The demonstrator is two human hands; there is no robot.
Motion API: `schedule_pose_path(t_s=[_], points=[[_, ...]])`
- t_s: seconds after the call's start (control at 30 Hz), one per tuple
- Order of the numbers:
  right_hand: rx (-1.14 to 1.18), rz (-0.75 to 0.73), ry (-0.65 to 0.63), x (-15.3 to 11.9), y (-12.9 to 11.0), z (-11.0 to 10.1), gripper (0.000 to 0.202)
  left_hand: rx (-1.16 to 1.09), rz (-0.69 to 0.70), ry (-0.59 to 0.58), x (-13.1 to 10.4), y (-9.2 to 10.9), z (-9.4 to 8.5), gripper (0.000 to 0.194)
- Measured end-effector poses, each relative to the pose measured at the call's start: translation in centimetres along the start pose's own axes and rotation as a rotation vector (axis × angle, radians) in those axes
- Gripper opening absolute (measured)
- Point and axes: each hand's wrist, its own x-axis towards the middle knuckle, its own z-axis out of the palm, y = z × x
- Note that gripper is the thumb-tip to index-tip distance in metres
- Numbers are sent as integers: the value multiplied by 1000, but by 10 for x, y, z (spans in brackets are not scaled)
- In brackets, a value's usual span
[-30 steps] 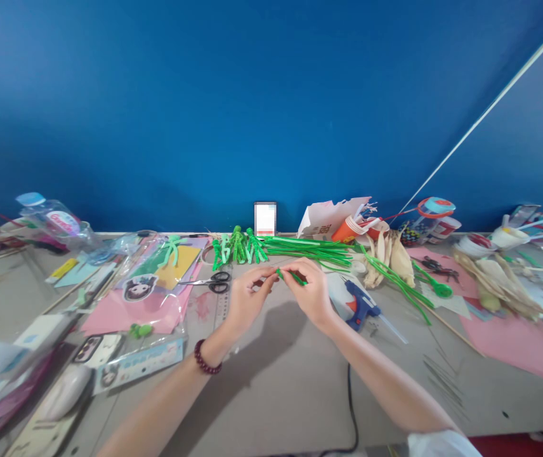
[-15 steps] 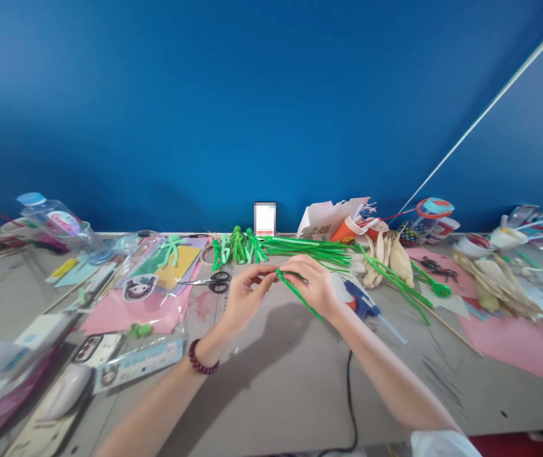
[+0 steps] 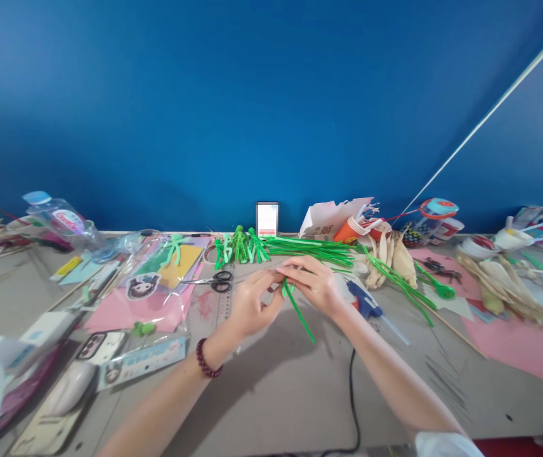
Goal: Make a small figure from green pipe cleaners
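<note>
A green pipe cleaner (image 3: 301, 317) is pinched between my hands over the middle of the table, its free end slanting down to the right. My left hand (image 3: 258, 301) has its fingers closed on it near the upper end, a beaded bracelet on the wrist. My right hand (image 3: 313, 284) grips it from the other side, fingertips meeting those of the left. The fingers partly hide the gripped end. Behind them lies a bundle of green pipe cleaners (image 3: 314, 249), beside several small twisted green figures (image 3: 240, 244).
Black-handled scissors (image 3: 221, 281) lie left of my hands. To the right are a blue glue gun (image 3: 364, 298), its black cord (image 3: 354, 393) and loose green stems (image 3: 395, 279). A plastic bottle (image 3: 65, 219) leans at the far left; paper cups (image 3: 351, 230) lie at the back.
The pipe cleaner's free end has swung to point more steeply downward. My left hand has turned and shifted slightly right, and both hands' fingers have come closer together.
</note>
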Motion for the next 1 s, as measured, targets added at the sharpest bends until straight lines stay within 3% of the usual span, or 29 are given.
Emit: schedule_pose_path(t_s=[0.17,0.63,0.73,0.87,1.0], points=[[71,17,21,0,-4,6,24,-37,-34,53,-1,4,4,19],[146,41,48,2,-10,12,20,-55,-132,140,-9,5,15,23],[137,58,25,1,-7,11,19,-84,-205,102,-6,6,12,22],[78,71,-62,0,-3,3,16,-228,-347,-53,4,5,1,23],[-50,103,-27,2,-6,-3,15,-312,-318,-17,12,2,-6,14]])
